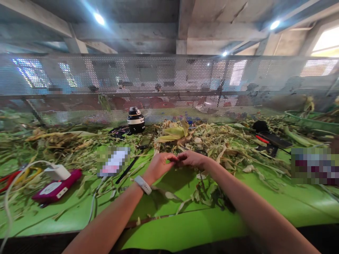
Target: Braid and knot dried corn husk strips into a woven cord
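Observation:
My left hand (161, 165), with a white band (143, 185) on its wrist, meets my right hand (192, 158) over the green tabletop (169, 234). Their fingers are pinched together, fingertips almost touching. Whatever lies between them is too small or too hidden to make out. Just beyond both hands rests a yellow-green leafy husk (173, 133) on a heap of dry, shredded plant strips (217, 141). Limp green leaf scraps (202, 195) lie beneath my right forearm.
A black jug-like bottle (136, 123) stands behind the scraps. To the left lie a blurred-out phone (115, 162), a magenta power strip (59, 187) and a white charger (57, 172). A perforated metal screen (159, 76) spans the back; a green basket (312, 121) sits far right.

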Demonstrator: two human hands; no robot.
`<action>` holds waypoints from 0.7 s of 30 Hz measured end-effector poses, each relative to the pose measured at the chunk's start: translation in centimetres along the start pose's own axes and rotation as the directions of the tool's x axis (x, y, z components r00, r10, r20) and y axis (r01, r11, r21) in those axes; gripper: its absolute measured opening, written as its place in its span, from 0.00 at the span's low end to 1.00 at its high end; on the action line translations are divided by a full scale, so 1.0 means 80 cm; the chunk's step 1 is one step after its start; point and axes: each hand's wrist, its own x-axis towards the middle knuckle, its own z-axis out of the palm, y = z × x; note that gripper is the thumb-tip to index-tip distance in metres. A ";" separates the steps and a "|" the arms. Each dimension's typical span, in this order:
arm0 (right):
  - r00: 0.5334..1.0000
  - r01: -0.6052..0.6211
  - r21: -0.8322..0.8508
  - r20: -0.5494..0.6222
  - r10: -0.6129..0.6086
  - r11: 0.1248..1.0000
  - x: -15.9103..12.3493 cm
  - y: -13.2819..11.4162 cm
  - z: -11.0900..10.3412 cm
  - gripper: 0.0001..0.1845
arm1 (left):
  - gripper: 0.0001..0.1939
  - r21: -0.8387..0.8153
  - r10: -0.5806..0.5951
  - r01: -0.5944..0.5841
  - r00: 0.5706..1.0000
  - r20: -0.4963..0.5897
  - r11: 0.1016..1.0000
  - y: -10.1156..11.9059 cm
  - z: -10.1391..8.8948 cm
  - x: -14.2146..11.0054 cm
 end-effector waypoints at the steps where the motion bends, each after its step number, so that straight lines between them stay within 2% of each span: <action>1: 1.000 -0.008 0.011 -0.012 0.008 1.000 0.001 0.001 0.000 0.11 | 0.07 -0.017 -0.006 0.006 1.000 -0.005 1.000 0.000 0.000 0.000; 7: 0.989 -0.097 0.029 -0.112 0.100 0.995 0.005 0.008 -0.005 0.07 | 0.07 -0.075 -0.052 0.053 0.999 0.007 0.996 -0.004 -0.001 0.001; 11: 0.986 -0.056 -0.052 -0.162 0.047 0.997 0.003 0.004 -0.011 0.05 | 0.07 -0.129 -0.068 0.070 0.997 0.021 0.989 -0.010 -0.002 0.002; 17: 0.990 0.001 -0.213 -0.139 -0.031 0.977 0.001 0.000 -0.021 0.07 | 0.09 -0.286 -0.175 0.187 0.982 0.066 0.940 -0.013 -0.001 0.006; 21: 0.994 0.014 -0.280 -0.104 -0.045 0.960 0.000 -0.003 -0.023 0.08 | 0.10 -0.335 -0.258 0.276 0.961 0.099 0.901 -0.014 -0.002 0.008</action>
